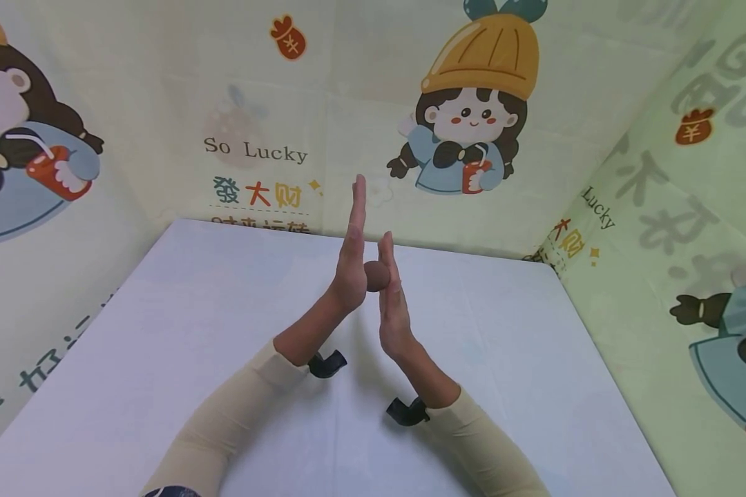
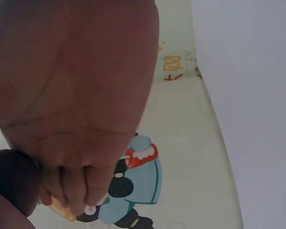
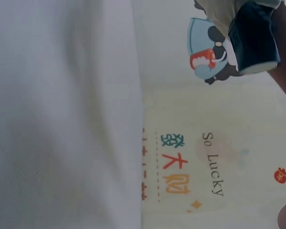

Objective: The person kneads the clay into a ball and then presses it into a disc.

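Observation:
A small brown ball (image 1: 376, 276) is held between two raised hands above the table, touching both. On its left side is the left hand (image 1: 351, 262), upright with straight fingers and its palm facing inward. From the right, the right hand (image 1: 394, 304) meets the ball with its fingers, which also point up straight. The left wrist view shows the left palm (image 2: 76, 95) close up, with the dark ball (image 2: 12, 179) beside it at the lower left. The right wrist view shows almost none of the right hand, and the ball is out of its sight.
Below the hands spreads a white table (image 1: 255, 290). A printed cloth (image 1: 360, 124) with cartoon figures and lettering hangs behind it and along the sides. A black wrist camera (image 1: 327, 364) sits under the left wrist, another black camera (image 1: 408, 412) under the right.

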The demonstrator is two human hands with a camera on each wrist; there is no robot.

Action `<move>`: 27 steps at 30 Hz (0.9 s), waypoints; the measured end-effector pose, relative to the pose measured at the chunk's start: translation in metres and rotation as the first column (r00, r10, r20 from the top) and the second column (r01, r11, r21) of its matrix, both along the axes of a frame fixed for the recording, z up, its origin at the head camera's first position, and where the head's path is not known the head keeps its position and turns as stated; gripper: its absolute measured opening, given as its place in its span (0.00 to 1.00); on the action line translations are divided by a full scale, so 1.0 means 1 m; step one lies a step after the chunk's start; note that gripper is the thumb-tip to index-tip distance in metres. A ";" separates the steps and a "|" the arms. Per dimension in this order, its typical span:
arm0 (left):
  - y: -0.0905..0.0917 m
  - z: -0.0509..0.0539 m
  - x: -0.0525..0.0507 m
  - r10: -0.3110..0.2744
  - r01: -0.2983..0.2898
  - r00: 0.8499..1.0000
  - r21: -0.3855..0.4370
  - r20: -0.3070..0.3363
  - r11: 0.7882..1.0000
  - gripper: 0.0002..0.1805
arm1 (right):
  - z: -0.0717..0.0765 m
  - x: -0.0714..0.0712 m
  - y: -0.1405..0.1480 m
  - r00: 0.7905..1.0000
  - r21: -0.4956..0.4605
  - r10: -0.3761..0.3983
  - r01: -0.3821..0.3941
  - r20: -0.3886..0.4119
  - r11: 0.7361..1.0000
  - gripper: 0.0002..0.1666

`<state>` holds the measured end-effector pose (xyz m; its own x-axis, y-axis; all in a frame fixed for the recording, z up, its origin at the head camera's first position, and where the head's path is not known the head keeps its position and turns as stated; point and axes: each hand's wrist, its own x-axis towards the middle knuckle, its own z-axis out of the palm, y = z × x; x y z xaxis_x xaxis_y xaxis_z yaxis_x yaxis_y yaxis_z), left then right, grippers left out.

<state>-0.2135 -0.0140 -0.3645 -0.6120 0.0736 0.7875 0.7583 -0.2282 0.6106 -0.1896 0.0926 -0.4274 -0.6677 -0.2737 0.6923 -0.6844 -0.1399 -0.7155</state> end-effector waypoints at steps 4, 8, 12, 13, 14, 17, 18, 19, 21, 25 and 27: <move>-0.002 -0.002 -0.010 0.037 -0.037 0.999 -0.016 0.000 0.999 0.46 | 0.003 0.003 -0.001 0.997 0.021 -0.032 0.033 -0.076 0.999 0.44; -0.003 -0.013 -0.022 0.058 -0.056 0.997 -0.039 0.046 0.998 0.45 | 0.008 0.006 -0.002 0.990 0.037 -0.041 0.047 -0.136 0.998 0.46; -0.002 -0.027 -0.030 0.044 -0.037 0.995 -0.073 0.091 0.997 0.44 | 0.013 0.007 -0.001 0.986 0.053 -0.058 0.067 -0.158 0.996 0.47; -0.002 -0.030 -0.031 0.043 -0.034 0.995 -0.089 0.091 0.995 0.43 | 0.015 0.007 -0.001 0.985 0.054 -0.062 0.071 -0.161 0.996 0.47; -0.001 -0.034 -0.032 0.037 -0.027 0.995 -0.103 0.092 0.994 0.42 | 0.016 0.007 0.000 0.984 0.055 -0.068 0.078 -0.165 0.995 0.47; 0.000 -0.042 -0.033 0.007 0.007 0.995 -0.150 0.096 0.989 0.39 | 0.021 0.006 0.001 0.982 0.047 -0.080 0.090 -0.169 0.995 0.47; 0.001 -0.044 -0.033 -0.001 0.017 0.995 -0.163 0.096 0.986 0.39 | 0.023 0.005 0.002 0.982 0.044 -0.085 0.094 -0.172 0.995 0.47; 0.002 -0.046 -0.033 -0.009 0.026 0.995 -0.176 0.097 0.984 0.38 | 0.025 0.004 0.003 0.981 0.040 -0.088 0.096 -0.173 0.995 0.46; 0.004 -0.050 -0.033 -0.018 0.037 0.995 -0.198 0.099 0.979 0.37 | 0.029 0.002 0.005 0.980 0.036 -0.091 0.099 -0.175 0.994 0.46; 0.008 -0.056 -0.030 -0.010 0.032 0.996 -0.242 0.091 0.970 0.37 | 0.034 -0.002 0.009 0.980 0.036 -0.104 0.112 -0.172 0.993 0.46; 0.010 -0.059 -0.027 -0.009 0.032 0.996 -0.261 0.090 0.965 0.39 | 0.036 -0.004 0.012 0.979 0.040 -0.118 0.126 -0.164 0.991 0.46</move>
